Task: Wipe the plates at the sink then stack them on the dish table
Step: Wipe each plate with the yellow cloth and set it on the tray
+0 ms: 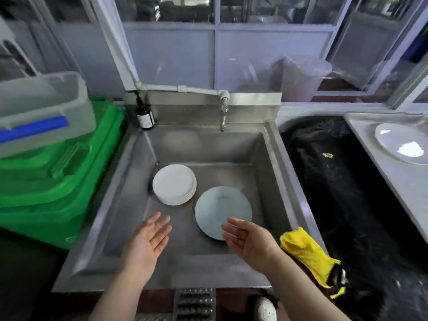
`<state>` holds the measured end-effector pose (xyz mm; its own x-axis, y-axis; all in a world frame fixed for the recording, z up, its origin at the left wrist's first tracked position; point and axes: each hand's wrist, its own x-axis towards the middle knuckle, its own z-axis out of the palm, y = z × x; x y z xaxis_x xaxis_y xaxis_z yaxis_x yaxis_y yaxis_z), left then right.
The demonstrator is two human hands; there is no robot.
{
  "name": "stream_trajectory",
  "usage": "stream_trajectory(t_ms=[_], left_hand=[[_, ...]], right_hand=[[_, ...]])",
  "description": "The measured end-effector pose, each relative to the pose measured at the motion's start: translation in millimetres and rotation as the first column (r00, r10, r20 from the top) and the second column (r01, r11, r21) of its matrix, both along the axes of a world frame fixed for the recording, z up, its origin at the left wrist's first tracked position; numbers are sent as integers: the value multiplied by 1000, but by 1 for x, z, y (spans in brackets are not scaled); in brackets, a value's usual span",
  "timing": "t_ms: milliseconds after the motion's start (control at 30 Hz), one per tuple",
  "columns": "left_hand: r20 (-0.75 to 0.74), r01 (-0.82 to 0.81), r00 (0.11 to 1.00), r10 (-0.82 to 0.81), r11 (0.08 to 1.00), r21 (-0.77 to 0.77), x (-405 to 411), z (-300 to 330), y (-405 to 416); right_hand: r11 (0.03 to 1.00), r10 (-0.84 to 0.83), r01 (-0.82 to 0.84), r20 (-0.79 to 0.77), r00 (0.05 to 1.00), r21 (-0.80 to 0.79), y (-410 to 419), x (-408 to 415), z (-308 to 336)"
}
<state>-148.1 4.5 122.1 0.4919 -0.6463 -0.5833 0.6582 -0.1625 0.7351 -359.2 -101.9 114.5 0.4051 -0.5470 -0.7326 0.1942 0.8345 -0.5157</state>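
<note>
A stack of white plates (173,184) lies on the bottom of the steel sink (129,181), toward its left wall. A single pale plate (220,209) lies just to the right of the stack. My left hand (148,242) hovers palm up over the sink's near left part, fingers relaxed, holding nothing. My right hand (247,239) hovers above the near edge of the single plate, fingers loosely bent, empty. A yellow cloth (305,253) hangs over the sink's right rim. One white plate (403,142) rests on the dish table (379,172) at the far right.
A tap (223,112) juts over the sink's back. A brown pump bottle (144,114) stands at the back left corner. Green crates (51,181) with a clear lidded box (41,110) on top sit left. A bin lined with a black bag (342,181) stands between sink and dish table.
</note>
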Motion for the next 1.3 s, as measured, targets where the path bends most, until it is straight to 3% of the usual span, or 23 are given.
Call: stream_trajectory(t_ms=[300,633,967,1300], left_hand=[[-11,-114,993,115,992,61,62,-19,54],[-23,-248,966,257,949,194,118,-42,30],[6,-72,997,75,927,368,135,-93,-6],[-11,-56,998,67,907,416,131,-121,-6]], right_hand=[[996,84,-79,-111,990,51,26,71,-24],[980,64,-6,-286,956,197,-38,137,-92],[968,244,-175,-506,827,181,-133,223,-221],[981,183,-108,-572,800,163,-178,282,-274]])
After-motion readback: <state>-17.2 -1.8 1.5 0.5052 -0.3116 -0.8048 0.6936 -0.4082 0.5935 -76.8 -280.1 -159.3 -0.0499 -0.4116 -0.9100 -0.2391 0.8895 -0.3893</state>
